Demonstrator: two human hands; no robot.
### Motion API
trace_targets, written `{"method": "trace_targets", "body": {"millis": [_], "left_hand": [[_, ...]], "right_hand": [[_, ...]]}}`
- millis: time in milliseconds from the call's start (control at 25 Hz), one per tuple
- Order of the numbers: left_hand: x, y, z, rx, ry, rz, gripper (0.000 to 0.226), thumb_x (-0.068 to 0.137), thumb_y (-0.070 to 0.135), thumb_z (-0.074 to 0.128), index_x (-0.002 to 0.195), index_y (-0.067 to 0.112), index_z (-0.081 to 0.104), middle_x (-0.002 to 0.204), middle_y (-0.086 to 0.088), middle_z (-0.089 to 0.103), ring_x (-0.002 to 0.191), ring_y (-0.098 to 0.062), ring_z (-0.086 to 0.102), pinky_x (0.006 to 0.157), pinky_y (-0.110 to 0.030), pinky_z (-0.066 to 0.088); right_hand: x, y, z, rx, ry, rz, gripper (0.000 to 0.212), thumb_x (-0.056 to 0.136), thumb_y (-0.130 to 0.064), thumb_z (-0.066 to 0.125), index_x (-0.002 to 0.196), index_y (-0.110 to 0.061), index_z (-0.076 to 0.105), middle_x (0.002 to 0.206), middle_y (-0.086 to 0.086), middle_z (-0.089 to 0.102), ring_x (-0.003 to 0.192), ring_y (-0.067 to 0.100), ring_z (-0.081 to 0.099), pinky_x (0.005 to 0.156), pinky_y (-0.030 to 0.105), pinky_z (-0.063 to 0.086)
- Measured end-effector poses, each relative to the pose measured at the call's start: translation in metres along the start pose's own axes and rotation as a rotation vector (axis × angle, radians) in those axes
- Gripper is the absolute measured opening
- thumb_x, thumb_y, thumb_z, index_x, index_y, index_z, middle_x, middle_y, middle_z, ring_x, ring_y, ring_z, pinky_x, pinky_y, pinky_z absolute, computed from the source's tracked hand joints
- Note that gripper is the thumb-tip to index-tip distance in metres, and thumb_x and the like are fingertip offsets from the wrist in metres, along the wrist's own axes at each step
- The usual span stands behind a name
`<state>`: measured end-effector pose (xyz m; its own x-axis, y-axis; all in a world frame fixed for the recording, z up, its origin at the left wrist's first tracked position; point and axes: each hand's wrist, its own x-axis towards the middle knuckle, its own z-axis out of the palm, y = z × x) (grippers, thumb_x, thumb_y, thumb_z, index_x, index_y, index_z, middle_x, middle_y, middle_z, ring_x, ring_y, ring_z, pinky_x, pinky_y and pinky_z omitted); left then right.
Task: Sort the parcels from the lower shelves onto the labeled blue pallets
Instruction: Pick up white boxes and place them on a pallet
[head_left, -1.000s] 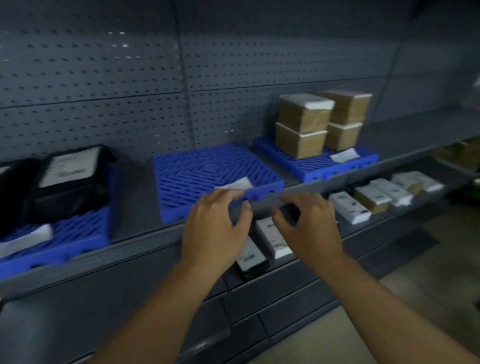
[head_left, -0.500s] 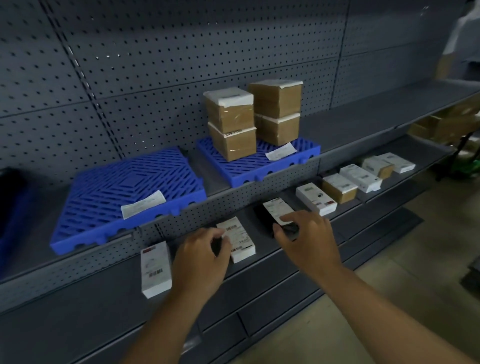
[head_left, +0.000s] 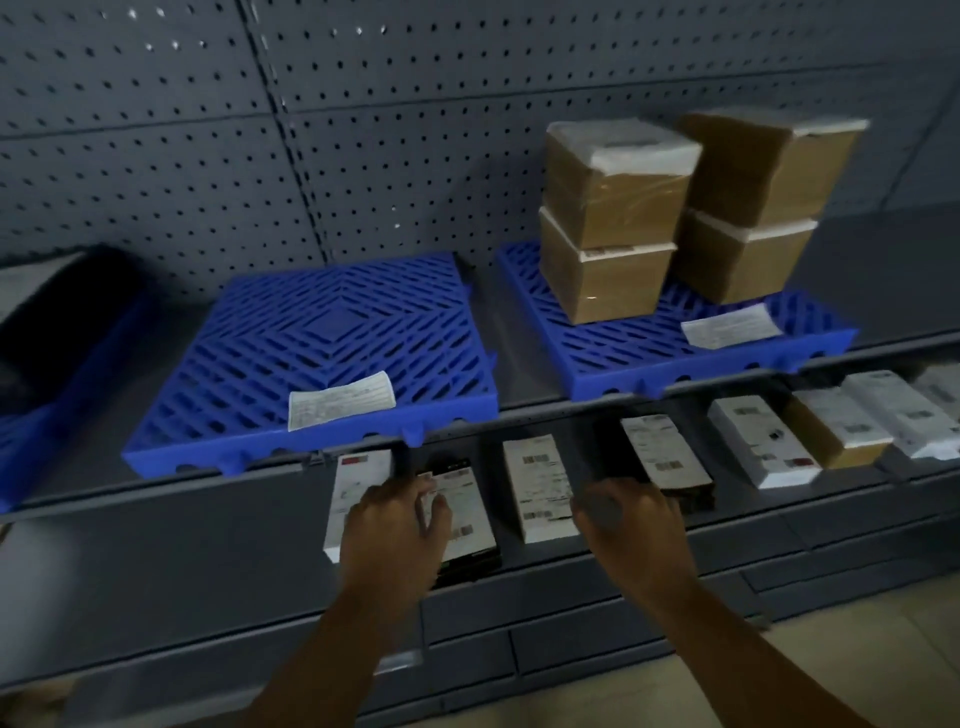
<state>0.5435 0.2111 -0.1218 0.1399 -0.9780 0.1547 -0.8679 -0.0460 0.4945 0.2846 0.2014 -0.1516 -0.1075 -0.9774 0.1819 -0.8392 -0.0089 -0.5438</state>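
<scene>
Fingers (head_left: 422, 487) of the left hand (head_left: 395, 530) lie on the left edge of a black parcel (head_left: 470, 519), and the thumb is on its white sticker. I cannot tell if the hand holds it or only touches it. The right hand (head_left: 636, 525) is blurry. It is at the near end of a second black parcel (head_left: 667, 460), and I cannot tell if it grips it.

Both black parcels lie flat on the lower shelf (head_left: 753, 512). A white parcel (head_left: 358, 488) lies just left of the first one, partly under the left hand. Another white parcel, the middle parcel (head_left: 540, 488), lies between the two black ones. More parcels lie in a row to the right.

Above them sit three blue pallets. The middle pallet (head_left: 322, 332) has a paper label (head_left: 340, 400) near its front. The right pallet (head_left: 623, 358) carries brown boxes (head_left: 608, 280) in two stacks. The left pallet (head_left: 52, 431) holds a black bag (head_left: 62, 301). Behind is a gray wall with holes (head_left: 156, 156).
</scene>
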Motion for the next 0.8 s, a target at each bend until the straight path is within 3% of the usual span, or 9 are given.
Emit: {"method": "trace_targets", "body": {"millis": [120,240,320,400,520,680,800], "left_hand": [[0.015,-0.044,0.027,0.02,0.117,-0.098,0.028,0.089,0.038,0.056,0.096,0.019,0.076,0.09,-0.011,0.075,0.082,-0.036,0.071,0.072,-0.039,0.057],[0.024,-0.1,0.055,-0.08,0.209,-0.349,0.032,0.094,0.037,0.066,0.116,0.015,0.072,0.115,-0.016,0.072,0.099,-0.038,0.07,0.084,-0.041,0.056],[0.025,-0.136,0.079,-0.116,0.236,-0.487,0.042,0.094,0.04,0.065,0.125,0.013,0.065,0.123,-0.018,0.066,0.11,-0.038,0.064,0.089,-0.045,0.054],[0.02,-0.16,0.102,-0.114,0.192,-0.566,0.052,0.092,0.049,0.063,0.13,0.015,0.06,0.127,-0.015,0.061,0.119,-0.036,0.057,0.094,-0.047,0.052],[0.02,-0.177,0.123,-0.144,0.168,-0.595,0.068,0.086,0.058,0.066,0.137,0.015,0.054,0.136,-0.012,0.052,0.129,-0.032,0.048,0.105,-0.047,0.045],[0.04,-0.202,0.139,-0.152,0.072,-0.64,0.102,0.068,0.086,0.061,0.14,0.015,0.052,0.137,-0.01,0.052,0.129,-0.031,0.047,0.109,-0.049,0.046],[0.038,-0.204,0.148,-0.147,0.044,-0.648,0.1,0.067,0.087,0.059,0.137,0.016,0.054,0.133,-0.007,0.055,0.127,-0.029,0.047,0.106,-0.049,0.047]], "right_hand": [[0.024,0.034,0.047,-0.005,-0.075,0.035,0.054,0.084,-0.065,0.05,0.098,-0.02,0.076,0.093,0.002,0.077,0.088,0.03,0.071,0.079,0.044,0.057],[0.038,0.058,0.095,-0.056,-0.082,0.091,0.05,0.086,-0.058,0.065,0.113,-0.015,0.071,0.109,0.012,0.073,0.101,0.04,0.066,0.084,0.049,0.056],[0.045,0.07,0.12,-0.11,-0.128,0.176,0.072,0.083,-0.064,0.065,0.132,-0.012,0.061,0.129,0.018,0.064,0.117,0.043,0.057,0.096,0.051,0.049],[0.052,0.078,0.138,-0.114,-0.216,0.301,0.101,0.075,-0.08,0.052,0.145,-0.008,0.047,0.145,0.021,0.051,0.131,0.043,0.046,0.107,0.051,0.04],[0.062,0.084,0.16,-0.099,-0.253,0.394,0.123,0.06,-0.095,0.039,0.147,-0.007,0.043,0.148,0.02,0.047,0.136,0.04,0.04,0.112,0.051,0.035],[0.061,0.086,0.182,-0.127,-0.225,0.323,0.114,0.063,-0.101,0.035,0.146,-0.024,0.047,0.151,0.012,0.046,0.139,0.037,0.035,0.113,0.051,0.031],[0.05,0.081,0.192,-0.046,-0.085,0.27,0.102,0.066,-0.094,0.038,0.136,-0.022,0.059,0.139,0.012,0.059,0.132,0.04,0.043,0.108,0.055,0.037]]}}
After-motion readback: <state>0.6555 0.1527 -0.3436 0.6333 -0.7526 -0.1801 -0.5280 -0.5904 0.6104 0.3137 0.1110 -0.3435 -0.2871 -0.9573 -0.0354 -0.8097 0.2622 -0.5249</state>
